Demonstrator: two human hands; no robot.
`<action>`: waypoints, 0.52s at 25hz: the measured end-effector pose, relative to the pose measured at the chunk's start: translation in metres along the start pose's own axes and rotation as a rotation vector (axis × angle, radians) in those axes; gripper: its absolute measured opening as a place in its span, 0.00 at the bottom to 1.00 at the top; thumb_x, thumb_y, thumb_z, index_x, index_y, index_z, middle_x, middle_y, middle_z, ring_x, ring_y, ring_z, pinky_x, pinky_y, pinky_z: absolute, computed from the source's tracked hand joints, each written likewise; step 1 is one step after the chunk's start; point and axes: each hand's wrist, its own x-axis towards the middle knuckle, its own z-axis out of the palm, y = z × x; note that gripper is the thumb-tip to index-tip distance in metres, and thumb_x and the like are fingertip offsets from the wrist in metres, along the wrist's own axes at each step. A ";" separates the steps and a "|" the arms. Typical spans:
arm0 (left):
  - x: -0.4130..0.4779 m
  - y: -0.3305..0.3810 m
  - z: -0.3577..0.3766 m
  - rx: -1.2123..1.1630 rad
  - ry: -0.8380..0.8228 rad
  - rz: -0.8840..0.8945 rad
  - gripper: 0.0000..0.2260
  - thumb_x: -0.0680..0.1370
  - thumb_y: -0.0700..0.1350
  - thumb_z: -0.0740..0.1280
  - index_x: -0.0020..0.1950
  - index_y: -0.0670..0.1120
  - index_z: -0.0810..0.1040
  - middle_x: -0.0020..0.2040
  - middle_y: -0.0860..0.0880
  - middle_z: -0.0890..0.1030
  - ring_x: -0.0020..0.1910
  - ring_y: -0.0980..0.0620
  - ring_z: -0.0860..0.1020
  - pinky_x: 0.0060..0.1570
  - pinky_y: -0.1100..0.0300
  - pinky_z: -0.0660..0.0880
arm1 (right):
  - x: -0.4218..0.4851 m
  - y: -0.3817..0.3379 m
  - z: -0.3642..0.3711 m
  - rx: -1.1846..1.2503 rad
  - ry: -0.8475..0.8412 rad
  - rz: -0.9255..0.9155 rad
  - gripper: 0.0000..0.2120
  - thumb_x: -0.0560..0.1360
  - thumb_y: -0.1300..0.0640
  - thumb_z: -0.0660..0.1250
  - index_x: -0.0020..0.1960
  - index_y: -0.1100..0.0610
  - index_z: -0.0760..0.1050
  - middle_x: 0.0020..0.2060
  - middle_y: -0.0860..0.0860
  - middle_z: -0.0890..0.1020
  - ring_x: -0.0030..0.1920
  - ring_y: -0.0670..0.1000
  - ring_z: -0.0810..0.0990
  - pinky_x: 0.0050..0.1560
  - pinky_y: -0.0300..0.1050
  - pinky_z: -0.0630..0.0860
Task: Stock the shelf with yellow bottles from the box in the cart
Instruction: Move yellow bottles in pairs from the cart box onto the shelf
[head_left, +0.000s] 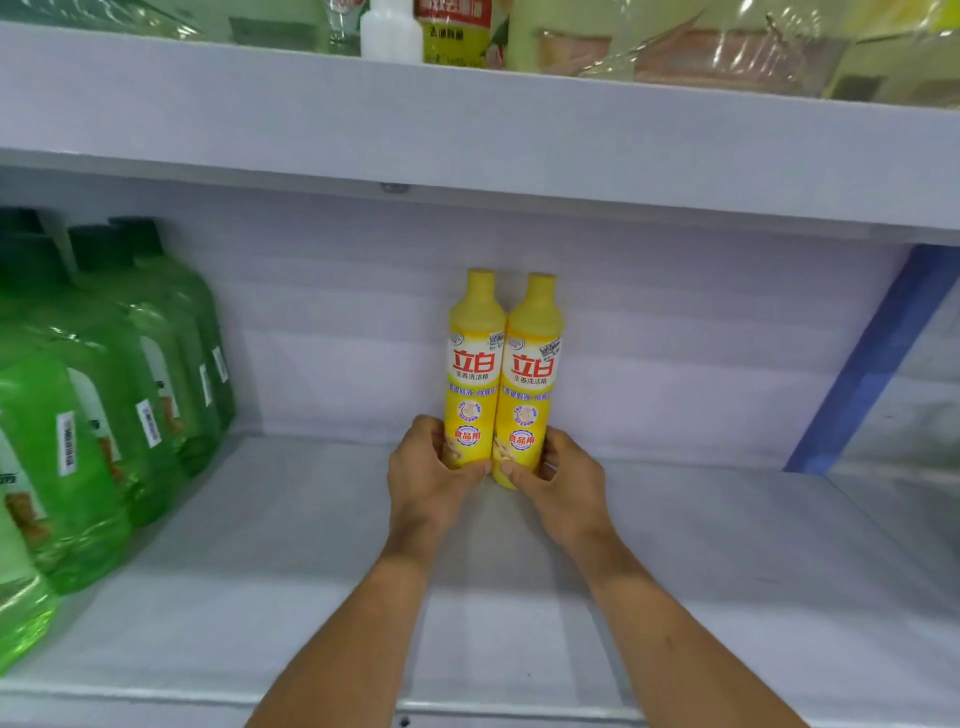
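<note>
Both forearms reach in over the shelf (260, 545), green bottles (104, 415) at left, left hand (426, 478) grip closed on left yellow bottle (474, 369), right hand (563, 483) on right yellow bottle (532, 379), touching, upright near back wall; uneven release could tip these tall narrow bottles.

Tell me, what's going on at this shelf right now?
A person is stocking a white shelf. The left hand grips one yellow bottle near its base, and the right hand grips a second yellow bottle. Both stand upright, side by side and touching, near the back wall. Green bottles fill the shelf's left end.
</note>
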 end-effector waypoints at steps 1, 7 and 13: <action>0.002 0.001 0.002 0.013 0.008 -0.006 0.23 0.62 0.48 0.84 0.48 0.55 0.74 0.45 0.55 0.84 0.44 0.54 0.84 0.47 0.54 0.83 | 0.002 0.001 0.000 -0.001 -0.005 -0.001 0.21 0.69 0.57 0.80 0.55 0.43 0.76 0.47 0.37 0.83 0.46 0.31 0.81 0.45 0.25 0.75; 0.008 -0.002 0.005 0.034 0.036 -0.004 0.24 0.62 0.50 0.85 0.50 0.53 0.75 0.48 0.51 0.85 0.45 0.52 0.84 0.49 0.51 0.83 | 0.011 0.007 0.002 0.002 -0.022 -0.021 0.20 0.69 0.54 0.80 0.57 0.43 0.76 0.49 0.36 0.83 0.50 0.36 0.83 0.48 0.29 0.77; 0.008 -0.005 0.005 0.026 0.039 -0.027 0.24 0.61 0.50 0.85 0.50 0.53 0.76 0.46 0.53 0.85 0.43 0.54 0.84 0.47 0.51 0.84 | 0.010 0.004 0.003 0.011 -0.008 -0.005 0.21 0.69 0.55 0.80 0.58 0.45 0.77 0.49 0.38 0.84 0.50 0.37 0.83 0.49 0.30 0.77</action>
